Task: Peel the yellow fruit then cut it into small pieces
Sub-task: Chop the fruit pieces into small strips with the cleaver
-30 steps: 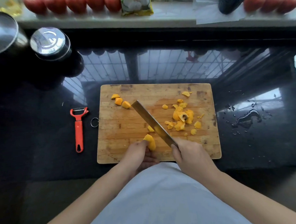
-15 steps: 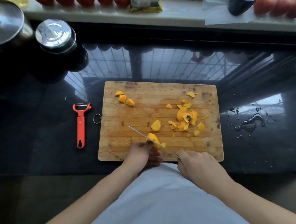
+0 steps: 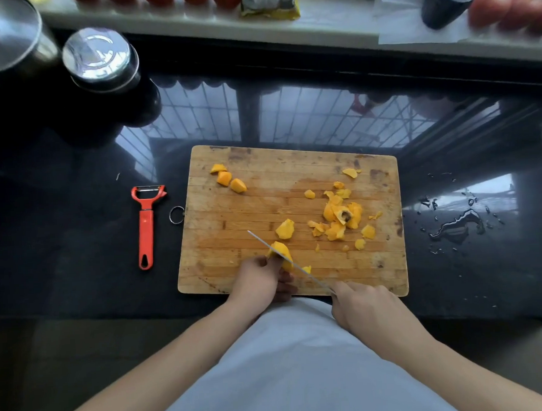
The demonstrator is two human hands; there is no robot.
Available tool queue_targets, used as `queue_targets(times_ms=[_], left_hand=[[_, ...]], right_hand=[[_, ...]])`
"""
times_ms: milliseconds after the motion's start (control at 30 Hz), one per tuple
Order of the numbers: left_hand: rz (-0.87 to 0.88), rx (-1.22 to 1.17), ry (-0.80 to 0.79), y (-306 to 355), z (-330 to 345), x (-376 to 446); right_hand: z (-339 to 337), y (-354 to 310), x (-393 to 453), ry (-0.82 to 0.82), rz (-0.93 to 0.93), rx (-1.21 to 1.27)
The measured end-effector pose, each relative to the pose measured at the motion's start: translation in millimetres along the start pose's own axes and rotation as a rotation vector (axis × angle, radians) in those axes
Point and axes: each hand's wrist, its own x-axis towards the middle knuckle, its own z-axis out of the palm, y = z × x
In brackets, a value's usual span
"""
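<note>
On the wooden cutting board (image 3: 247, 206), my left hand (image 3: 261, 278) pinches the remaining chunk of yellow fruit (image 3: 281, 252) near the front edge. My right hand (image 3: 363, 307) grips the handle of a knife (image 3: 265, 241); its blade stands edge-down across the chunk, tip pointing up-left. A freshly cut piece (image 3: 285, 229) lies just beyond the blade. Three cut pieces (image 3: 229, 178) sit at the board's far left. A heap of peel and scraps with a dark stem end (image 3: 342, 215) covers the right half.
A red peeler (image 3: 145, 224) lies on the black counter left of the board. Two lidded metal pots (image 3: 98, 58) stand at the back left. Spilled water (image 3: 456, 224) is to the right. Tomatoes, a packet (image 3: 270, 1) and a dark bottle (image 3: 444, 1) line the back ledge.
The knife turned from lying flat-sided and raised to standing edge-down on the fruit chunk. One more cut piece now lies free on the board beyond the blade.
</note>
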Motion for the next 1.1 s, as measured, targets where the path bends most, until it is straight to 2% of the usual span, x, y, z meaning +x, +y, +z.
queue_targets(times_ms=[200, 467, 600, 733, 933, 1100], left_hand=[[0.004, 0.034, -0.002, 0.4, -0.7, -0.3], [-0.006, 0.077, -0.005, -2.7, -4.7, 9.9], [-0.013, 0.096, -0.013, -4.0, -6.4, 13.6], [-0.033, 0.106, -0.034, -2.0, -6.0, 13.2], [-0.087, 0.161, 0.02, 0.3, -18.8, 5.7], [-0.153, -0.067, -0.06, -3.2, -29.7, -4.1]], right_hand=[[11.8, 3.6, 9.2, -0.044, -0.029, -0.046], [33.4, 4.1, 19.7, -0.194, 0.08, -0.093], [38.4, 3.6, 30.1, -0.213, 0.142, 0.007], [33.1, -6.7, 44.5, -0.248, 0.117, 0.078], [30.0, -7.0, 49.6, -0.159, 0.183, 0.241], [23.0, -1.5, 43.8, -0.107, 0.191, 0.344]])
